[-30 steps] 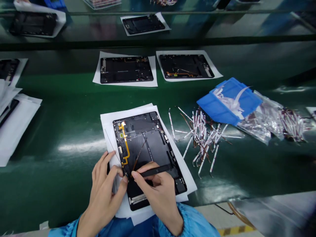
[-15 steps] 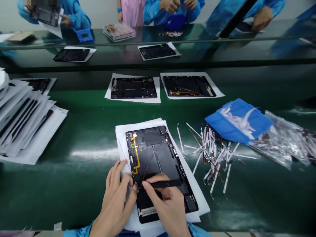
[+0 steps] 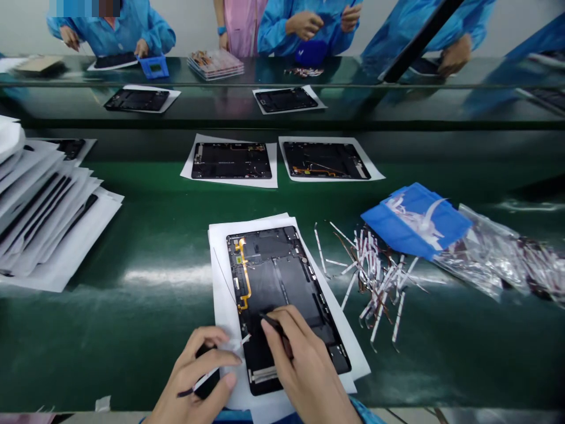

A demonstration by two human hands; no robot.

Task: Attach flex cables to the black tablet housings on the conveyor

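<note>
In front of me a black tablet housing lies open-side up on white sheets, with an orange flex cable along its left side. My right hand is over its lower half, closed around slim black tweezers pointing at the housing. By the housing's lower left edge my left hand has its fingers curled, with a thin white strip with a dark end held among them. Something black shows between those fingers; I cannot make it out. A small white tip touches the housing edge.
Loose white-and-brown strips are heaped right of the housing, beside a blue bin and clear bags. A paper stack rises at the left. Two housings lie on sheets behind. Co-workers work across the bench.
My left hand has drawn back down and left from the housing edge, with a strip now among its fingers. The tweezers have turned in my right hand. A co-worker has set a housing down.
</note>
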